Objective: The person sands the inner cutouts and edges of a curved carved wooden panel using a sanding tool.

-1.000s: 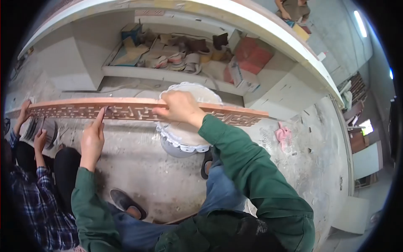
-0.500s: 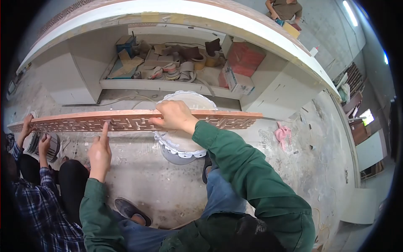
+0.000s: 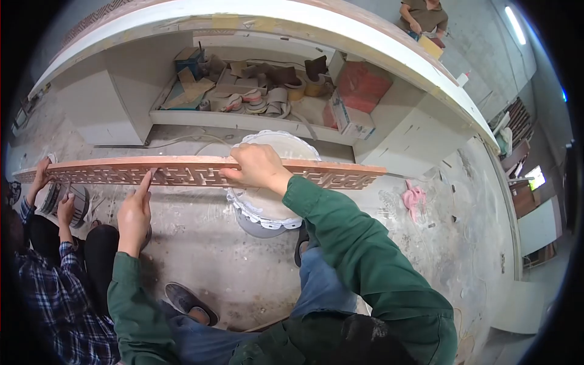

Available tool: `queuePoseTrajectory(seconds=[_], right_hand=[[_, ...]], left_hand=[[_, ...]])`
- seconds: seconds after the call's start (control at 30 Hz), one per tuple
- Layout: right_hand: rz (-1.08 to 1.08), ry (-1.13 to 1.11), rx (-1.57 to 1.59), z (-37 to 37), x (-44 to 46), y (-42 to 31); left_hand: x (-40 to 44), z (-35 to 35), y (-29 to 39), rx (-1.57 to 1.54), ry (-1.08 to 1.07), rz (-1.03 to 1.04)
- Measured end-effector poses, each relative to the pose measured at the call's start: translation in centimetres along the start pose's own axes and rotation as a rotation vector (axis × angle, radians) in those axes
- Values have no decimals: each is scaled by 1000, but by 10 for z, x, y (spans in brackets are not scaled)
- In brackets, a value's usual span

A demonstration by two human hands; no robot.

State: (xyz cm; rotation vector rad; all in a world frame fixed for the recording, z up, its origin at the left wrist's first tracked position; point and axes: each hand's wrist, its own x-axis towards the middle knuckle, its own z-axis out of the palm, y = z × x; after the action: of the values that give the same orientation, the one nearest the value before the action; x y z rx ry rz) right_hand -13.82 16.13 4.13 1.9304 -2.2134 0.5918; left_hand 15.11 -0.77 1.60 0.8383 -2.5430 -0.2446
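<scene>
A long, narrow wooden fretwork panel [image 3: 201, 176] with a cut-out geometric pattern stands on its long edge across the view. My right hand [image 3: 260, 167] grips it near the middle, thumb on the near face and fingers over the top edge. Against the pattern further left, my left hand [image 3: 135, 213] presses its stretched index fingertip while the other fingers are curled in. Whatever small thing lies under that fingertip cannot be made out. Beneath the panel stands a round bucket [image 3: 258, 226] with a ragged white rim, its top partly covered by the panel and my right hand.
At left, a co-worker's hand [image 3: 42, 173] holds the panel's end. Ahead, a white workbench [image 3: 131, 115] has a shelf with sanding discs, tape rolls and boxes. A pink cloth [image 3: 414, 199] lies on the floor at right. Another person [image 3: 426, 18] stands beyond the bench.
My left hand has shifted slightly left along the panel, its fingertip still at the pattern. My right hand keeps its grip. The whole view has moved a little.
</scene>
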Motion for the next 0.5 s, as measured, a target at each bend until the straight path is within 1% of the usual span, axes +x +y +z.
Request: queuePoseTrajectory(seconds=[0.07, 0.1, 0.23, 0.27, 0.33, 0.5], right_hand=[[-6, 21, 9, 2, 0, -1], [-7, 22, -2, 4, -1, -3], [-19, 29, -31, 3, 0, -2], [-20, 23, -35, 4, 1, -1], [-19, 29, -52, 4, 1, -4], [-43, 24, -81, 1, 1, -7]], left_hand=[[-6, 5, 5, 24, -9, -23], [-8, 9, 9, 15, 51, 20], [-11, 8, 13, 60, 12, 26], [-8, 8, 1, 21, 34, 44], [-3, -7, -3, -5, -17, -20], [-12, 10, 7, 1, 38, -8]])
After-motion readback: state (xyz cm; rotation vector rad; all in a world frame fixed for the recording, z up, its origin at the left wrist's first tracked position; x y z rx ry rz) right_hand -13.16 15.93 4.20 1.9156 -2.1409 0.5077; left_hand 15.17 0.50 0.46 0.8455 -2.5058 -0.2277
